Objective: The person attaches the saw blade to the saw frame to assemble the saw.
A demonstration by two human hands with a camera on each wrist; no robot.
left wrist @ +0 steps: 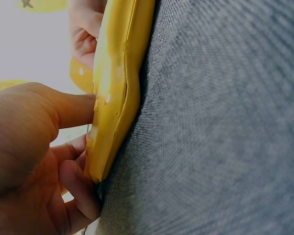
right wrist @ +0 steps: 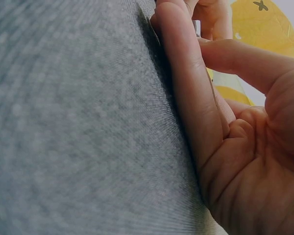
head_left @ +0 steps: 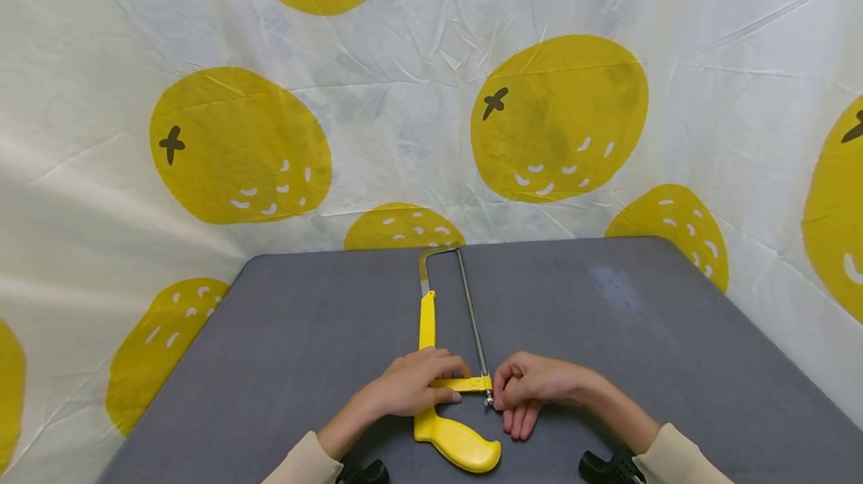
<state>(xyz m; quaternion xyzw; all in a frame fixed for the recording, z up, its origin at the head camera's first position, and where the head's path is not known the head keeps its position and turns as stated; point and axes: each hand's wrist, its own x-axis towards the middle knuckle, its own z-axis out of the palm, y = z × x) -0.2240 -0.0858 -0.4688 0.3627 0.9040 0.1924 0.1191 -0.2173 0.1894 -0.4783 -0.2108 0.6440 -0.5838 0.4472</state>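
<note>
A: Where is the hacksaw (head_left: 450, 364)?

B: It lies flat on the grey desk (head_left: 283, 349), near the middle, its yellow handle (head_left: 458, 443) at the desk's near edge and its metal bow pointing toward the far edge. The blade (head_left: 472, 312) runs along the right side of the frame.

A: And the left hand (head_left: 411, 386)?

B: It rests on the saw just above the handle, its grip curled over the yellow crossbar; the left wrist view shows the thumb (left wrist: 71, 110) pressed against the yellow plastic.

A: The right hand (head_left: 533, 386)?

B: Just right of the saw, at the blade's near end. Thumb and forefinger are bent in a narrow grip at the small metal fitting (head_left: 488, 396) there, while the other fingers lie straight on the desk. Whether they truly pinch it, I cannot tell.

A: Anything behind?

B: A white cloth (head_left: 404, 94) with yellow fruit hangs beyond the desk.
</note>
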